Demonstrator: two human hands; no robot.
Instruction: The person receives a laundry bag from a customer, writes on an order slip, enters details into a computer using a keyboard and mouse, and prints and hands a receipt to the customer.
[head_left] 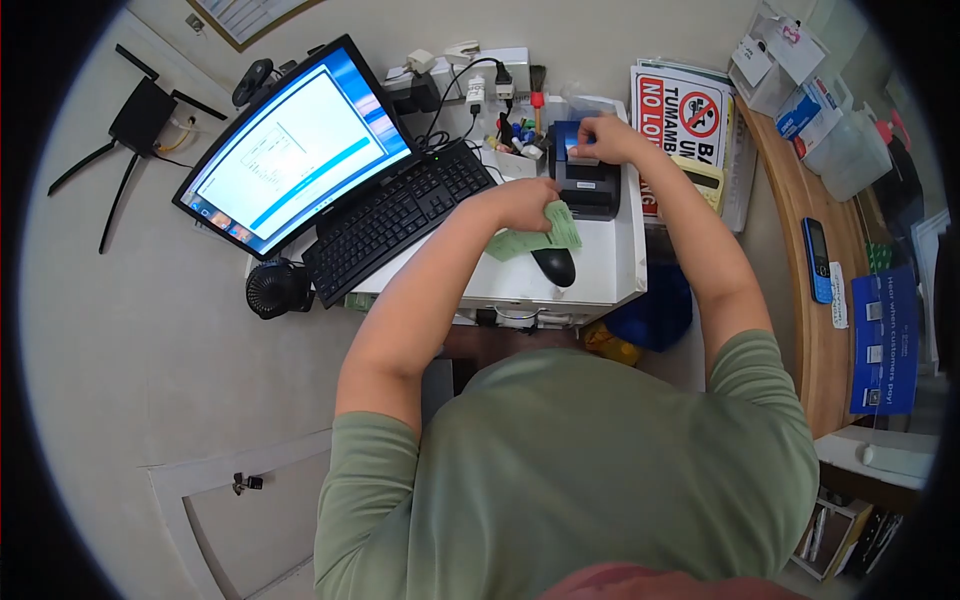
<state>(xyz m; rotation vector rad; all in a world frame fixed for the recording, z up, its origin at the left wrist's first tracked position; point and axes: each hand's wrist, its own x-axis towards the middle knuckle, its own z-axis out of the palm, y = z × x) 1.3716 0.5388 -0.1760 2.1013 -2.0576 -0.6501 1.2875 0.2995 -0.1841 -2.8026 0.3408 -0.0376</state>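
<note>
My left hand (528, 205) is closed on green paper slips (563, 228), which fan out below its fingers over the white desk. Just under the slips lies a black computer mouse (555, 266). My right hand (606, 139) is at the far end of a small black device (586, 190) that looks like a receipt printer. Its fingers are bent together at a blue surface (567, 136) on the device; what they pinch, if anything, is hidden. A black keyboard (400, 215) stretches to the left of my left hand.
A lit monitor (290, 150) stands behind the keyboard, with a small black fan (279, 289) beside it. Pens and a brush (537, 95) are at the back. Printed signs (690, 120) lean on the right. A blue phone (818, 260) lies on the wooden counter (790, 300).
</note>
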